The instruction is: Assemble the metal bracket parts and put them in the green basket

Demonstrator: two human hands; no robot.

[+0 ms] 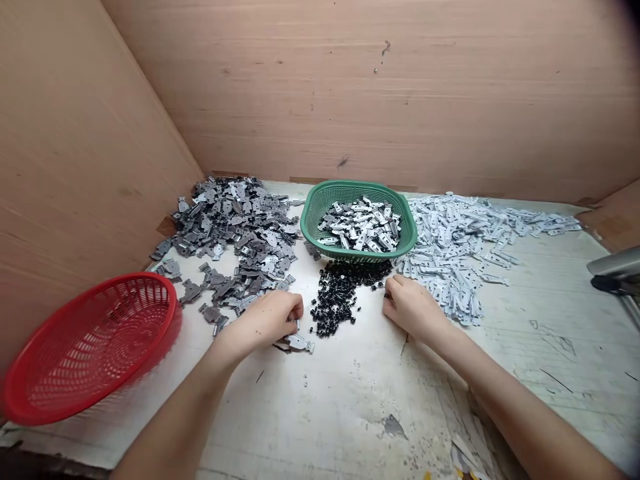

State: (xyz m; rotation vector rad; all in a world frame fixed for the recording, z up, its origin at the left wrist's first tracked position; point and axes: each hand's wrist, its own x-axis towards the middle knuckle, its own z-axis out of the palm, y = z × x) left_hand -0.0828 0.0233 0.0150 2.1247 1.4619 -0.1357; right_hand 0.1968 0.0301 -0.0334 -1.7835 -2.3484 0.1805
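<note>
My left hand is closed in a pinch, with the bright edge of a small metal plate showing at its fingertips. Just under those fingers, flat metal plates lie on the table. My right hand is also closed, thumb against fingers, right of a heap of small black pieces. A dark speck shows at its fingertips, too small to name. Beyond the hands stands a green basket holding many silver metal clips.
Grey metal plates are heaped at the back left, long pale metal strips at the back right. A red basket leans at the left. Wooden panels enclose the table. A metallic cylinder juts in at right.
</note>
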